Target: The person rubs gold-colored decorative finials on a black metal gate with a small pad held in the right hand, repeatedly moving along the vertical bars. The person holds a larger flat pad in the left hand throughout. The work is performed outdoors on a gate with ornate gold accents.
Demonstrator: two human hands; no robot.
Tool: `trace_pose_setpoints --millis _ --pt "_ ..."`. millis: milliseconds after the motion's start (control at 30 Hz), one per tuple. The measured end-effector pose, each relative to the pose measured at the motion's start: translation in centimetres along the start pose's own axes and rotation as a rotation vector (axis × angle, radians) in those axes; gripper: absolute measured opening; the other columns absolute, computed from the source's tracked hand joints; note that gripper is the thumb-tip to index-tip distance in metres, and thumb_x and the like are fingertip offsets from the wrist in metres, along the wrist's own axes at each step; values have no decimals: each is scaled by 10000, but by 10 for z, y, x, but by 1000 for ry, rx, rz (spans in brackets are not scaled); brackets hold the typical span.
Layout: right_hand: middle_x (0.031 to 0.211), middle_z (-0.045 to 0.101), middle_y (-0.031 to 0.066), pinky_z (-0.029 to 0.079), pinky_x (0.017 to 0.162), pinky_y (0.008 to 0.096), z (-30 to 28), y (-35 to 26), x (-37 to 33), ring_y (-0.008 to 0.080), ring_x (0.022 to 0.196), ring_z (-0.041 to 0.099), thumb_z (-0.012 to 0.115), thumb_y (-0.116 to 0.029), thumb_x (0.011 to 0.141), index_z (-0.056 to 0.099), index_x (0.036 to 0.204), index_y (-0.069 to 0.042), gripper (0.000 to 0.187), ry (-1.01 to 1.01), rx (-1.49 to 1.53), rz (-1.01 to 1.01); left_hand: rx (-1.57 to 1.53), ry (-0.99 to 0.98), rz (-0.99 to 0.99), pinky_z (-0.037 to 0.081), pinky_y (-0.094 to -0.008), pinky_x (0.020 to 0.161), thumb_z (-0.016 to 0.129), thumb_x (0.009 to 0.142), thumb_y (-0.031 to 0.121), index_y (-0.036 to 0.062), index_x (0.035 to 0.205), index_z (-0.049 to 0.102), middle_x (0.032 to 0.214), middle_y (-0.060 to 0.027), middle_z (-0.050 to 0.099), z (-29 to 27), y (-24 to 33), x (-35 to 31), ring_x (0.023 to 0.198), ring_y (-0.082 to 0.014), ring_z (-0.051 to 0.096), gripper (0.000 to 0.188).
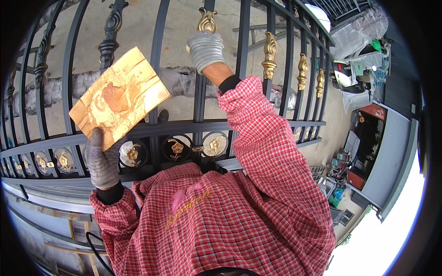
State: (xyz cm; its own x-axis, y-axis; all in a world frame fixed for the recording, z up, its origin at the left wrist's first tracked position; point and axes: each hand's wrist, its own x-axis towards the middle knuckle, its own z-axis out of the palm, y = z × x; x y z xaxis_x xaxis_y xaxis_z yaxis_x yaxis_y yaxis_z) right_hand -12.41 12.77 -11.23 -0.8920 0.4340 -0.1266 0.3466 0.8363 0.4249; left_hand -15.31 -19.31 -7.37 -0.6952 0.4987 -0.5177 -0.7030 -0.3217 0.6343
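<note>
My left hand (pixel 102 163) and my right hand (pixel 205 49) both wear grey knit gloves with fine ribbed lines, black cuffs under them. My shirt sleeves (pixel 264 147) are red and white small check, with a pink smear and yellow stitching on the front. The board (pixel 120 97) I hold is coated gold, blotched orange-brown at its middle. The iron gate (pixel 198 126) is dark grey-black, its spear ornaments (pixel 270 55) and flower rosettes (pixel 177 148) painted gold

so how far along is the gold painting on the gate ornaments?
Done: gold spearhead ornaments on the right bars. In hand: right gloved hand at a gold ornament; left gloved hand holds the gold-smeared board. Left: black knobs on the left bars.
</note>
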Motion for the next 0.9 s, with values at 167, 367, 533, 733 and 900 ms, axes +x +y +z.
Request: trace_pose_setpoints --millis 167,367,533,733,900 --pt "808 609 109 453 658 360 -2 41 -31 257 776 584 581 -152 682 613 850 -47 200 -58 107 164 -5 10 82 436 -322 843 579 755 298 -23 1193 319 1150 -126 434 -20 1 -11 1029 -215 474 602" --pt "781 602 113 462 585 366 -4 -6 -17 270 702 584 609 -254 671 627 771 -68 213 90 155 -25 -25 20 100 445 -318 830 594 746 286 -16 1188 329 1137 -114 446 -19 -5 -15 1020 -210 480 597" --pt "802 606 132 470 602 357 2 13 -19 264 764 589 621 -219 656 635 753 -59 187 -83 241 149 3 54 117 445 -327 826 606 740 274 -8 1199 314 1134 -111 448 -20 -1 -26 1005 -205 489 613" --pt "785 603 135 465 609 359 9 28 -28 275 749 589 583 -220 685 629 765 -73 174 47 328 72 -48 43 123 449 -317 815 613 737 271 -3 1200 315 1138 -106 447 -27 -6 -25 1004 -200 491 616" --pt "788 604 123 465 622 366 19 -10 -24 270 750 589 571 -209 689 625 802 -87 175 -47 147 72 -46 10 113 464 -316 796 618 734 271 -2 1201 314 1138 -105 451 -20 -5 -22 999 -198 496 621"
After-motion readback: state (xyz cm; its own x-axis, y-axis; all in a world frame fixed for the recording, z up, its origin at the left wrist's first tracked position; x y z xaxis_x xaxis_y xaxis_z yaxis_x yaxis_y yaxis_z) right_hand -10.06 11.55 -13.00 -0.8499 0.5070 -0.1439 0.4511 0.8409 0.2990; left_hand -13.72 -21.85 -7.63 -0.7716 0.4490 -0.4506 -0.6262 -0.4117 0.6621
